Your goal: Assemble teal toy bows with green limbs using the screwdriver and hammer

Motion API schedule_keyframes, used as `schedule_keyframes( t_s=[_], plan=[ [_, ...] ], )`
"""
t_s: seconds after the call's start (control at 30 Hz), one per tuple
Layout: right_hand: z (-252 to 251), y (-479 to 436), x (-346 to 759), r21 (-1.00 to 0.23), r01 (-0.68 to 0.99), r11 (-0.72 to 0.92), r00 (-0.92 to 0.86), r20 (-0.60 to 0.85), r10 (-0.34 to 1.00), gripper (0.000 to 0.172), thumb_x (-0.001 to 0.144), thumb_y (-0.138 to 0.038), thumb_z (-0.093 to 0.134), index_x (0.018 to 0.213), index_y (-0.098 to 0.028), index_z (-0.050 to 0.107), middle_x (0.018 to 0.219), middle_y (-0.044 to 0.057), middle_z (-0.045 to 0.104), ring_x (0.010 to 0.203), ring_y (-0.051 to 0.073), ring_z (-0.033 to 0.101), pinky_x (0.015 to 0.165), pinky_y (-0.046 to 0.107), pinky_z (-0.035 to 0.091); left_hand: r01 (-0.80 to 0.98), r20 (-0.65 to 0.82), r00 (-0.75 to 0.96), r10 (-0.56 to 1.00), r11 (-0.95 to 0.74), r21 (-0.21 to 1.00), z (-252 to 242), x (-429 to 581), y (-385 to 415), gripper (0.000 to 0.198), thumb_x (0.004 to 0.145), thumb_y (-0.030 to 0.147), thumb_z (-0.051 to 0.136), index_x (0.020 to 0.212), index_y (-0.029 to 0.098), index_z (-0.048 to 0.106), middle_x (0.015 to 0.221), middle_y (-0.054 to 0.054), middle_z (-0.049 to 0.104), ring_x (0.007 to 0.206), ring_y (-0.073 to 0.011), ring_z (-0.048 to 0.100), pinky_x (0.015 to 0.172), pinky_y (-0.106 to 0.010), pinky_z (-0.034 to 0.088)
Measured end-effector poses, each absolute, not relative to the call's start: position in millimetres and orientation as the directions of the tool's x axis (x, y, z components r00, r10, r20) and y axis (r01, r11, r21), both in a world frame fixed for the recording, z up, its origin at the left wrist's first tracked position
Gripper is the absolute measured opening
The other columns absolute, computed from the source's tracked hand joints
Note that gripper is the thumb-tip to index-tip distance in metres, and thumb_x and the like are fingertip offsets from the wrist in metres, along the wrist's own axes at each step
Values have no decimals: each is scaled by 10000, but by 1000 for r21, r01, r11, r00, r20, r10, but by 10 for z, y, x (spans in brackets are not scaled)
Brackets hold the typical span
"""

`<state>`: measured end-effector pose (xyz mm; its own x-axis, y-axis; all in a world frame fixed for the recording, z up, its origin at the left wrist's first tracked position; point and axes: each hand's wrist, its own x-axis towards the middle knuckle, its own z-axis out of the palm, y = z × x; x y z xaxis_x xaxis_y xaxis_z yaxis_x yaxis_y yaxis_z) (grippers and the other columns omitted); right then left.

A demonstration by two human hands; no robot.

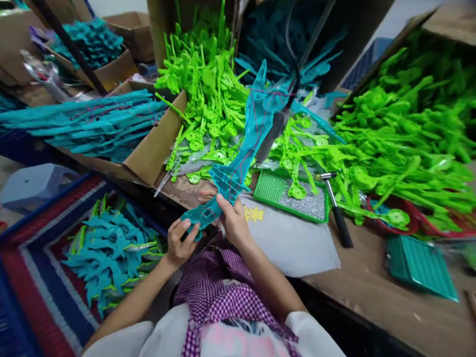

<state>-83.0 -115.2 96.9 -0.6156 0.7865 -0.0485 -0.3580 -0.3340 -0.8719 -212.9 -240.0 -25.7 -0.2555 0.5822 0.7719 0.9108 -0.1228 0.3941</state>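
Note:
A long teal plastic part (246, 150) with thin red lines along it stretches from my hands up toward the back of the bench; I cannot make out its exact kind. My left hand (181, 241) grips its narrow near end, thumb and fingers bent round the edge. Further up, my right hand (235, 220) pinches the same part near its wider ribbed section, with the thumb on top. Just right of my hands lies a grey cloth sheet (294, 250) with a yellow figure on it. Behind the sheet sits a green tray (273, 189) holding small metallic pieces.
A hammer (338, 215) lies right of the tray. Bright green plastic parts (211, 93) are heaped at the back and right. Long teal parts (107, 119) fill a box at left; below it, a cloth-lined crate (35, 258) holds more. A teal plastic tray (421, 266) lies at right.

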Motion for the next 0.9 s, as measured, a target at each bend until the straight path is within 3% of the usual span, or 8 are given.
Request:
schedule_keyframes(
  t_s=[0.07, 0.17, 0.3, 0.37, 0.47, 0.6, 0.77, 0.9],
  plan=[
    [760, -1151, -647, -871, -310, -381, -649, -99, 754, 438, 826, -630, 674, 996, -230, 724, 993, 55, 769, 933, 242, 736, 830, 388, 615, 964, 793, -93, 603, -146, 224, -304, -1937, -2551, 369, 849, 344, 784, 1177, 216, 674, 1095, -97, 620, 1032, -257, 692, 926, -457, 610],
    [593, -1078, -312, -904, -199, -379, -695, -143, 704, 425, 838, -637, 656, 882, -218, 717, 817, 38, 751, 766, 201, 710, 723, 346, 594, 914, 734, 50, 677, -327, 240, -274, -1703, -2763, 520, 900, 368, 726, 1363, 221, 540, 1224, -127, 603, 1126, -260, 667, 916, -428, 619],
    [573, -899, 157, -928, -78, -365, -701, -209, 682, 417, 787, -616, 726, 845, -213, 639, 684, -4, 698, 551, 119, 596, 533, 253, 491, 803, 645, -158, 748, -283, 525, -91, -1675, -2575, 344, 931, 295, 671, 1264, 237, 608, 1209, -106, 623, 1138, -252, 652, 965, -428, 583],
    [588, -806, 318, -913, -79, -400, -669, -249, 700, 503, 748, -680, 728, 930, -229, 602, 691, -13, 699, 518, 113, 584, 480, 237, 456, 616, 448, -324, 834, -174, 768, 29, -1715, -2207, 318, 944, 319, 646, 1244, 218, 622, 1189, -107, 633, 1092, -243, 668, 945, -418, 579],
    [618, -672, 458, -923, -73, -379, -602, -262, 754, 660, 723, -849, 600, 943, -227, 588, 703, 14, 707, 553, 138, 632, 487, 254, 486, 200, 28, 47, 999, -37, 979, 170, -1631, -1544, 482, 904, 456, 672, 1292, 182, 597, 1203, -133, 660, 1026, -248, 696, 871, -398, 592],
    [642, -601, 690, -975, -31, -220, -428, -186, 884, 653, 756, -863, 543, 868, -225, 622, 724, 32, 718, 642, 170, 673, 581, 302, 560, 16, -107, 550, 828, 117, 993, 180, -1055, -1154, 643, 715, 450, 861, 1240, 178, 609, 1195, -126, 686, 1049, -277, 683, 927, -435, 567],
    [382, -1010, 1164, -990, -10, -140, -16, -140, 990, 633, 789, -843, 521, 739, -226, 652, 648, 29, 694, 549, 167, 627, 462, 282, 469, -10, -123, 361, 924, 136, 991, -99, -238, -1653, 474, 889, 410, 664, 1274, 170, 528, 1180, -125, 681, 1052, -262, 675, 962, -447, 543],
    [95, -1373, 1345, -991, -115, -64, 370, -103, 924, 679, 789, -877, 459, 732, -220, 623, 564, 13, 651, 489, 176, 609, 426, 293, 456, 122, -26, 473, 881, -37, 992, -186, -173, -1817, 406, 946, 315, 542, 1331, 189, 501, 1252, -120, 669, 1116, -255, 652, 1013, -432, 512]
  ],
)
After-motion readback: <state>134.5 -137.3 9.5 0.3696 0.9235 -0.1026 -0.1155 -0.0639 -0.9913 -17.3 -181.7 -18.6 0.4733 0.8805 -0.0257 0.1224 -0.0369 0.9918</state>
